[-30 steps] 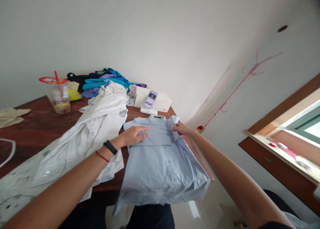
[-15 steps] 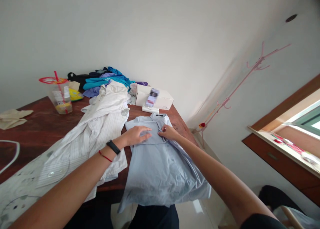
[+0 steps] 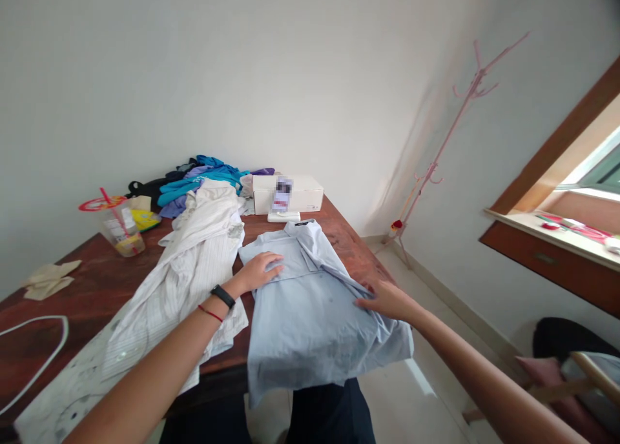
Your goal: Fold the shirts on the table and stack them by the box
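Observation:
A light blue-grey shirt (image 3: 310,321) lies spread on the table, its collar at the far end and its lower part hanging over the near edge. My left hand (image 3: 261,271) rests flat on the upper left of the shirt, fingers stretched out. At the shirt's right side, my right hand (image 3: 386,299) has thumb and fingers closed on the folded edge. Left of the shirt is a heap of white striped clothes (image 3: 203,237), partly beneath my left forearm.
On the dark wooden table (image 3: 82,295) stand a plastic cup (image 3: 119,228) with a red straw, a white box (image 3: 307,192) and a phone (image 3: 282,194) on a white stand. Coloured clothes (image 3: 213,173) lie against the wall. A pink coat rack (image 3: 450,128) stands at the right.
My right hand has moved from near the collar down along the shirt's right edge towards me. My left hand has settled flatter on the cloth. The view has shifted slightly.

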`<state>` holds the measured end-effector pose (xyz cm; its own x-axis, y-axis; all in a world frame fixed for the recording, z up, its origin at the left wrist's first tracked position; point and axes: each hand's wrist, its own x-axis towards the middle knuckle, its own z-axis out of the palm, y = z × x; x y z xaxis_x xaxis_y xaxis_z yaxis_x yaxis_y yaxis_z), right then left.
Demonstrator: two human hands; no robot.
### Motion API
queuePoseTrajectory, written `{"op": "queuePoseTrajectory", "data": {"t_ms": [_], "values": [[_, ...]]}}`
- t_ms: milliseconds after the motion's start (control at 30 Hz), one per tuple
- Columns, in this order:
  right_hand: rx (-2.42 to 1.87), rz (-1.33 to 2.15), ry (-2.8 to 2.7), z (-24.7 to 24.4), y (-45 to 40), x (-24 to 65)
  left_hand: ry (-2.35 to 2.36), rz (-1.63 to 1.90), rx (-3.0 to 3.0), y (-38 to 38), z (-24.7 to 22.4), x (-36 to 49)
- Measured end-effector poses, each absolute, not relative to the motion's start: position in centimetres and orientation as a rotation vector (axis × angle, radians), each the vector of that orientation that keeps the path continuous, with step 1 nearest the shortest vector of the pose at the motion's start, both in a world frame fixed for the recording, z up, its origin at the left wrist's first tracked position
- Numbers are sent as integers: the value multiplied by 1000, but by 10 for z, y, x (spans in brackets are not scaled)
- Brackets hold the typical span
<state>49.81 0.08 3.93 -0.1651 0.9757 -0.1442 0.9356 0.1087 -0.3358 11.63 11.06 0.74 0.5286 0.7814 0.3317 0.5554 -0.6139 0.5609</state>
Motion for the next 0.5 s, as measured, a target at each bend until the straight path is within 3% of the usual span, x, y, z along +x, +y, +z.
{"op": "queuePoseTrajectory", "data": {"t_ms": [233,500], "values": [[-2013,467,-2249,48,-50,516,1115,825,2532,104,2,120],[-1882,401,-2407,68,-84,463,1318,721,2081,128,33,161]]}}
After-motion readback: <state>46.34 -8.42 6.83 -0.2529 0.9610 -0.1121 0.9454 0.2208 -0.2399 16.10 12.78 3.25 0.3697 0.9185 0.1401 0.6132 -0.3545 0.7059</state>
